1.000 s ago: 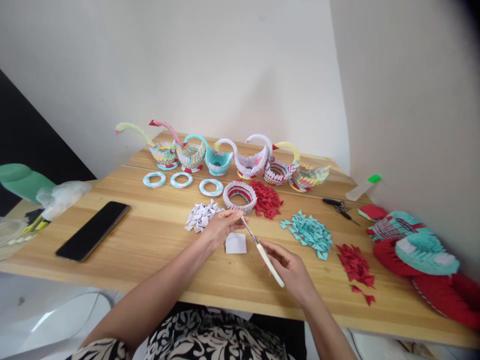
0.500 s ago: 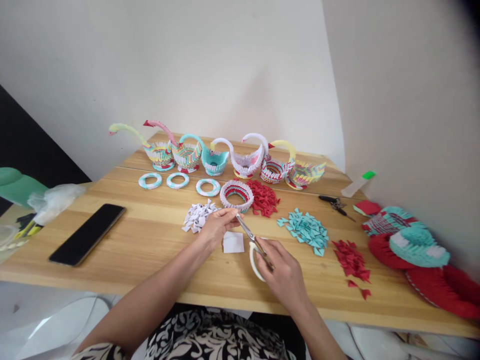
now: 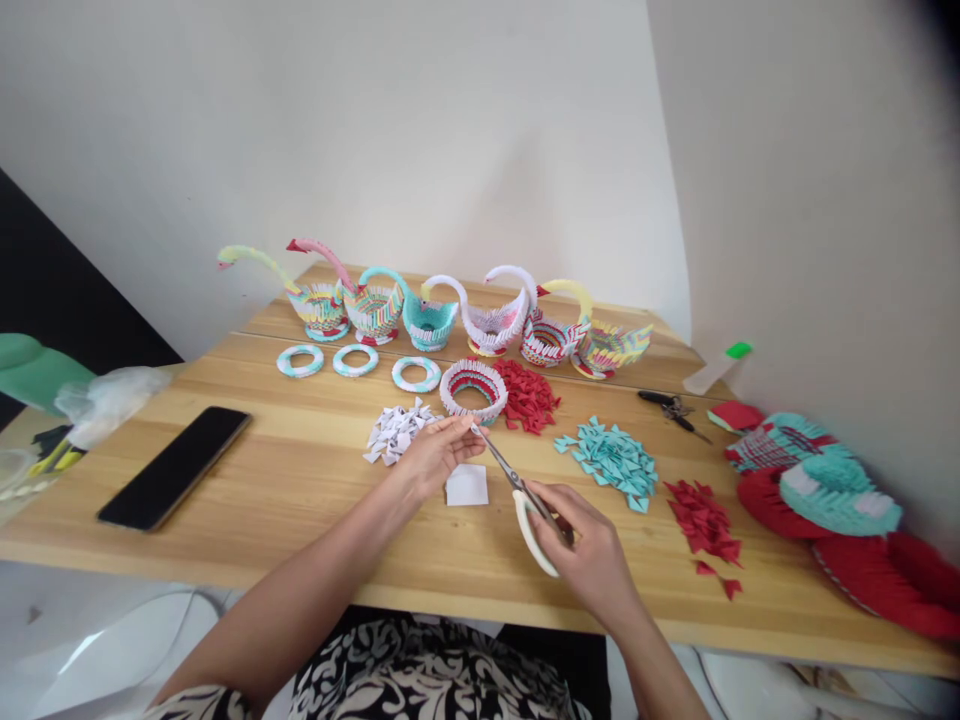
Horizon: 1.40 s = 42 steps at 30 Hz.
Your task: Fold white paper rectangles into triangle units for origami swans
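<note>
My right hand [image 3: 589, 545] is closed around the handles of a pair of scissors [image 3: 517, 480] with white grips. The scissor tips reach up to the fingertips of my left hand [image 3: 439, 452], which pinches a small white paper piece [image 3: 474, 428], mostly hidden by the fingers. Below that hand a white paper sheet [image 3: 466, 486] lies flat on the table. Just behind the fingers stands a round folded-paper ring basket [image 3: 472, 372] in white, red and teal. Beside my left hand is a pile of white folded paper pieces [image 3: 394, 432].
Several paper swans [image 3: 499, 322] line the back. Paper rings [image 3: 300, 361] lie before them. Piles of red [image 3: 529, 397] and teal pieces [image 3: 611, 462] lie right of centre. A phone [image 3: 176, 468] rests on the left, pliers [image 3: 667, 402] and larger paper shapes [image 3: 840, 492] on the right.
My right hand and the scissors have shifted slightly right and down, drawing the blades back a little from my left fingers. My left hand stays almost in place.
</note>
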Each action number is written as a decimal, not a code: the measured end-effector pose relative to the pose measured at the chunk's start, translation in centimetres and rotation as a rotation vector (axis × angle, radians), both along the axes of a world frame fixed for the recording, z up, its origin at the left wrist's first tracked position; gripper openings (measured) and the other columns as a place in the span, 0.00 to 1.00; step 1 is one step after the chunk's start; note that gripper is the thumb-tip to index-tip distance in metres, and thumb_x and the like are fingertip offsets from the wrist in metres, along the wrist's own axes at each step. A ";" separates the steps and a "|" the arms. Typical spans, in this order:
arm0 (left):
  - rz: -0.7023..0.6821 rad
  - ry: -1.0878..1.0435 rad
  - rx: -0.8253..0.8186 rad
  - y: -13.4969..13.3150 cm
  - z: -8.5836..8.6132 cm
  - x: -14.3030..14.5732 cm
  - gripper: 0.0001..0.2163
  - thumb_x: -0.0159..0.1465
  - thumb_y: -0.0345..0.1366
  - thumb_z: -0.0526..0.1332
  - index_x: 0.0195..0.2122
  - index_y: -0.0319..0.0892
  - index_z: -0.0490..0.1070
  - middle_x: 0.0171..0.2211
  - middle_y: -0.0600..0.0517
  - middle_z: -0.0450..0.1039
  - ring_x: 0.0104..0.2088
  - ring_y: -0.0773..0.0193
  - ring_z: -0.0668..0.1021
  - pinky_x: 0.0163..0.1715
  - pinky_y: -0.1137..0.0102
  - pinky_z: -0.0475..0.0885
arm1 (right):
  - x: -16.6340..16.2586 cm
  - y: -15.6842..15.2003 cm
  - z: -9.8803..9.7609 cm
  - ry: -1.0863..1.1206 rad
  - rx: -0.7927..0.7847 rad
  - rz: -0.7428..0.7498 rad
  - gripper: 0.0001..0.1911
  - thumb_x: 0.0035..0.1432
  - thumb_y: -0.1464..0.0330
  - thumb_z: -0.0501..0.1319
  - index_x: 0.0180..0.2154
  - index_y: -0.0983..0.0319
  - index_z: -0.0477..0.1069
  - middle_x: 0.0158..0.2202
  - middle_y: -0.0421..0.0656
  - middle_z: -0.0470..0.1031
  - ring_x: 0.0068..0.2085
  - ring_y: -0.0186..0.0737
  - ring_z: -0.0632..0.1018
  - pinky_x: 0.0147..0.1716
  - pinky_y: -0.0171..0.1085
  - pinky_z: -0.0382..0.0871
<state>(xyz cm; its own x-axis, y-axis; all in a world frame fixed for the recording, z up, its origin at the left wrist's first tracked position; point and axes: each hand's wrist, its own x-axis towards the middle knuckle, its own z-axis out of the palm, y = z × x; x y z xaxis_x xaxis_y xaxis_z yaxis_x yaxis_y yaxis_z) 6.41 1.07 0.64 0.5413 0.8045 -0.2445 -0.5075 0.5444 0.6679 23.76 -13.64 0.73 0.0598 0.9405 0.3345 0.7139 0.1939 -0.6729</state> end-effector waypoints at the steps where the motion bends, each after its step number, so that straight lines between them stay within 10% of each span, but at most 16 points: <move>1: -0.005 -0.001 -0.005 0.0 0.0 0.0 0.06 0.57 0.32 0.68 0.32 0.34 0.75 0.30 0.46 0.79 0.30 0.65 0.79 0.36 0.72 0.74 | 0.0 0.0 0.0 0.001 -0.002 0.000 0.16 0.60 0.70 0.57 0.49 0.59 0.72 0.44 0.45 0.76 0.43 0.39 0.77 0.41 0.33 0.72; 42: 0.042 0.005 0.047 0.4 0.2 -0.2 0.10 0.52 0.35 0.71 0.31 0.34 0.76 0.31 0.45 0.79 0.32 0.64 0.79 0.39 0.69 0.73 | -0.6 -0.1 1.6 0.025 -0.067 -0.027 0.14 0.60 0.68 0.58 0.47 0.58 0.74 0.42 0.45 0.77 0.40 0.39 0.78 0.32 0.30 0.73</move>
